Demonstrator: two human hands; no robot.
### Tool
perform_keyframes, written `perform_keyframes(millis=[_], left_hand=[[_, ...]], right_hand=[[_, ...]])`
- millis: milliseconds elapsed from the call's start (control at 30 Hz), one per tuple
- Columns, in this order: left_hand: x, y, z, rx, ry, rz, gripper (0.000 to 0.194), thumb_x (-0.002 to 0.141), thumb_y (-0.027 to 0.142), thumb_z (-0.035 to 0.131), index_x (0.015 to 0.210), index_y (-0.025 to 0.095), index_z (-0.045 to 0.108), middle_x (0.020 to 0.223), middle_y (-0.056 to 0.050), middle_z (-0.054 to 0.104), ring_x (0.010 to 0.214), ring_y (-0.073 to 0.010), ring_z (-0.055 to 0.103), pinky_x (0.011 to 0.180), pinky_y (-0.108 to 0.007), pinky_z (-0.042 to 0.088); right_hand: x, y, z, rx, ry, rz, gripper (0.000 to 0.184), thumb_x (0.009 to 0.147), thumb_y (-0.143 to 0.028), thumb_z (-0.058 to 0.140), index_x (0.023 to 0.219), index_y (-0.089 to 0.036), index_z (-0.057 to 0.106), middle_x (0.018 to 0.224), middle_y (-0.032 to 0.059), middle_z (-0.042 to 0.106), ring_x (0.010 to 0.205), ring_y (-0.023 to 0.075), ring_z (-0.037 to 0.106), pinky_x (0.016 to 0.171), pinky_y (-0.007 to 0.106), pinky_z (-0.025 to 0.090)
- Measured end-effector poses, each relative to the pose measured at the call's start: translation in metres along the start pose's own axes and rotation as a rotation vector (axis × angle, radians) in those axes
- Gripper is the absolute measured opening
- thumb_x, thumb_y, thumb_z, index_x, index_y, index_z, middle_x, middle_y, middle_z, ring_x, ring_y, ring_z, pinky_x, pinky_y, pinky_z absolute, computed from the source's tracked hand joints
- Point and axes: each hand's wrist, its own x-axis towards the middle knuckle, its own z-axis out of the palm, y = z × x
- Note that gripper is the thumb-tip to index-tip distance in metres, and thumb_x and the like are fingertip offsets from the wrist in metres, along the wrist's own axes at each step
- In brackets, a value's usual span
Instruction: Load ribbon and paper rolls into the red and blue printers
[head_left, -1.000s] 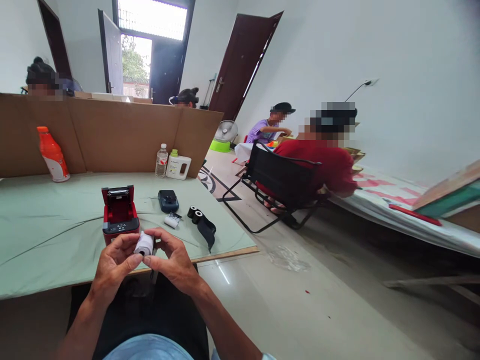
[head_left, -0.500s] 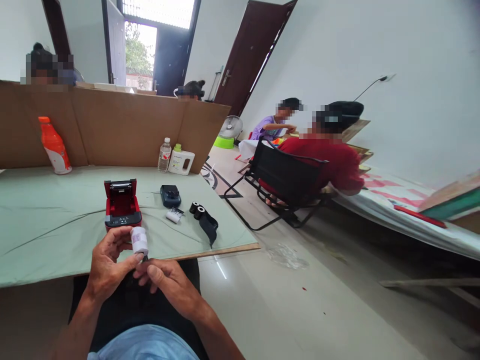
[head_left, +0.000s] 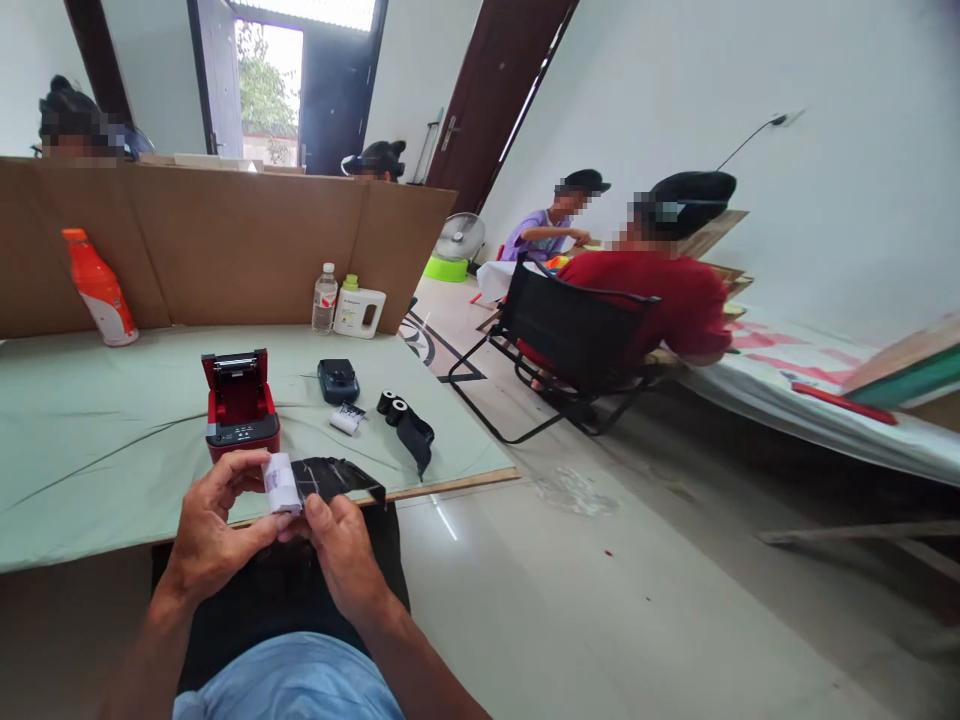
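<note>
My left hand (head_left: 219, 522) grips a small white paper roll (head_left: 280, 484) between thumb and fingers, above the table's front edge. From the roll a shiny black strip (head_left: 334, 476) stretches out to the right. My right hand (head_left: 341, 555) is closed on the lower part of this strip, close beside the roll; its fingertips are partly hidden. Just beyond the roll stands a red and black mini printer (head_left: 241, 425), its lid raised and the red compartment showing.
On the table (head_left: 90, 480) lie a dark blue device (head_left: 338, 380), a small white roll (head_left: 346, 419) and black rolls (head_left: 405, 425) with a loose tail. Bottles stand before a cardboard screen (head_left: 247, 250). A person in red (head_left: 645, 305) sits to the right.
The black strip now spreads out to the right of the roll, where little of it showed before. My right hand has come up closer to the roll. The view has shifted slightly.
</note>
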Motion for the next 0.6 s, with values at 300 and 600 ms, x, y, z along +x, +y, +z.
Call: perform_keyframes(millis=[300, 600], left_hand=[[0.027, 0.029, -0.021, 0.476, -0.369, 0.233, 0.055, 0.069, 0.014, 0.078, 0.122, 0.025, 0.072, 0.113, -0.006, 0.079, 0.098, -0.0262, 0.076, 0.088, -0.035, 0.062], [0.031, 0.016, -0.016, 0.433, -0.374, 0.194, 0.068, 0.071, 0.022, 0.086, 0.136, 0.025, 0.065, 0.122, -0.008, 0.076, 0.102, -0.0262, 0.075, 0.096, -0.037, 0.061]], right_hand=[[0.013, -0.006, -0.002, 0.194, 0.014, 0.201, 0.048, 0.069, -0.058, 0.093, 0.078, -0.014, 0.077, 0.071, 0.0036, 0.072, 0.064, 0.015, 0.064, 0.058, 0.026, 0.052], [0.015, -0.01, 0.002, 0.43, -0.122, 0.26, 0.053, 0.075, -0.06, 0.091, 0.1, -0.016, 0.077, 0.081, 0.0052, 0.079, 0.071, 0.0174, 0.072, 0.07, 0.03, 0.059]])
